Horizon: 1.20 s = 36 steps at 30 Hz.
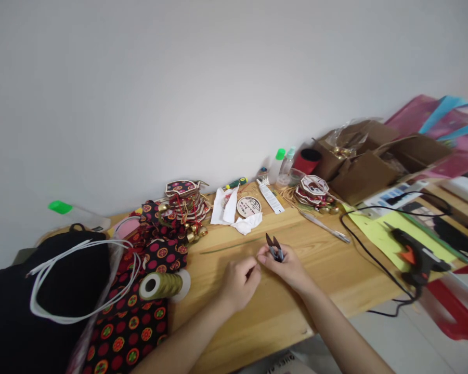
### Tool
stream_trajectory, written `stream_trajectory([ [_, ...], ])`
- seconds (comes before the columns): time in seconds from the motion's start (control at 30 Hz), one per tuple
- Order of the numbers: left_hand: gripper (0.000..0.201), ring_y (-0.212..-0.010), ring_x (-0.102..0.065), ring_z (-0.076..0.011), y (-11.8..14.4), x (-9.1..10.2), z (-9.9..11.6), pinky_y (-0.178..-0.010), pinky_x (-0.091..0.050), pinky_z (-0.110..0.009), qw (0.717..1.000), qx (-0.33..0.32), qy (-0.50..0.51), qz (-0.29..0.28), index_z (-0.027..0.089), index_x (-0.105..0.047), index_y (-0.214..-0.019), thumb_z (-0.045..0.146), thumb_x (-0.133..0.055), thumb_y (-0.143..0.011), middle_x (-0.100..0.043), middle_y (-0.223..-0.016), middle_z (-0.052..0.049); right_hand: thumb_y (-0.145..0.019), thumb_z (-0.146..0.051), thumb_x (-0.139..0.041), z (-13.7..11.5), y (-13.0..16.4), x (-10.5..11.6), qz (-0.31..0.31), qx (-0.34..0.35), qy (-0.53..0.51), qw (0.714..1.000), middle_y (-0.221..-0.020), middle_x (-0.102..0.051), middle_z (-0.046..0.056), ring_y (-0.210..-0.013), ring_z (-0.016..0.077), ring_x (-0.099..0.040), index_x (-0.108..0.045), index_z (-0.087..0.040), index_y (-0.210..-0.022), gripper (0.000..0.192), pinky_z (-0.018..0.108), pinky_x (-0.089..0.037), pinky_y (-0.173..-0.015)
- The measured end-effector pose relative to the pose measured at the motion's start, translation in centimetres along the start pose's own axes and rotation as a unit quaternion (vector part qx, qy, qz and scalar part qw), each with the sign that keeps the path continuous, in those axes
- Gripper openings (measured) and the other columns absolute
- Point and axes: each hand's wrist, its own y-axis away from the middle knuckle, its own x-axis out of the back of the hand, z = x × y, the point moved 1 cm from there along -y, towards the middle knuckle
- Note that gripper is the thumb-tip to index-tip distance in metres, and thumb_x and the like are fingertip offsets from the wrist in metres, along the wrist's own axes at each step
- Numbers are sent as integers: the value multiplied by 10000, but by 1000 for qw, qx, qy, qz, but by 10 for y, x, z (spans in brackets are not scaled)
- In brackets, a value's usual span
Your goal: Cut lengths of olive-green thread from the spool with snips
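Gripping small snips [275, 248], right hand [286, 267] fingers closed; left hand [239, 283] fingers curled, contents unclear.

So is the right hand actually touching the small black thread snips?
Touching. The head view shows the right hand wrapped around the thread snips, whose blades poke up out of its fingers.

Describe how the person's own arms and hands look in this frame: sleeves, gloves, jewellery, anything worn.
Both forearms are bare as far as the frame shows; no sleeve edge is in view. The left hand and the right hand wear no gloves. No ring, watch, bracelet or marking can be made out on either hand or wrist, though the picture is too soft to rule out something small. Nails are too small to tell.
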Motion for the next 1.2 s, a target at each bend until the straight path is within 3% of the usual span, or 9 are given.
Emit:
stream_trajectory([
  [0.37,240,-509,-362,-71,0,1,0,-518,-236,-212,1000,1,-2,0,177,-395,-555,195,-391,-794,-378,-513,54,-693,-508,-637,-5,0,-1,-3,11,9,1000,-524,-328,-66,-499,65,-272,-558,-151,-650,368,226,-231,-479],
  [0.57,241,-510,-347,-75,0,0,-1,-516,-230,-217,1000,-6,-8,7,179,-375,-557,204,-394,-796,-384,-511,50,-673,-492,-666,-1,1,0,4,6,14,1000,-527,-301,-86,-495,64,-265,-598,-134,-868,413,216,-230,-474],
  [0.73,229,-512,-360,-76,0,1,0,-514,-234,-217,1000,-4,0,1,178,-413,-583,208,-383,-808,-398,-521,48,-668,-499,-668,-1,1,-1,-4,4,11,1000,-522,-309,-81,-494,66,-273,-604,-138,-818,396,217,-238,-478],
  [0.87,216,-515,-366,-75,0,1,0,-526,-254,-215,1000,4,1,-2,175,-459,-599,201,-388,-802,-418,-534,47,-674,-533,-650,1,0,-1,12,2,8,1000,-567,-421,-40,-531,85,-345,-608,-149,-770,398,227,-287,-507],
  [1.2,267,-496,-347,-74,0,1,2,-506,-237,-221,1000,8,-8,3,182,-389,-554,226,-384,-818,-365,-502,55,-715,-499,-616,-3,0,0,11,16,18,1000,-617,-508,-10,-585,106,-424,-568,-161,-674,344,239,-357,-575],
])
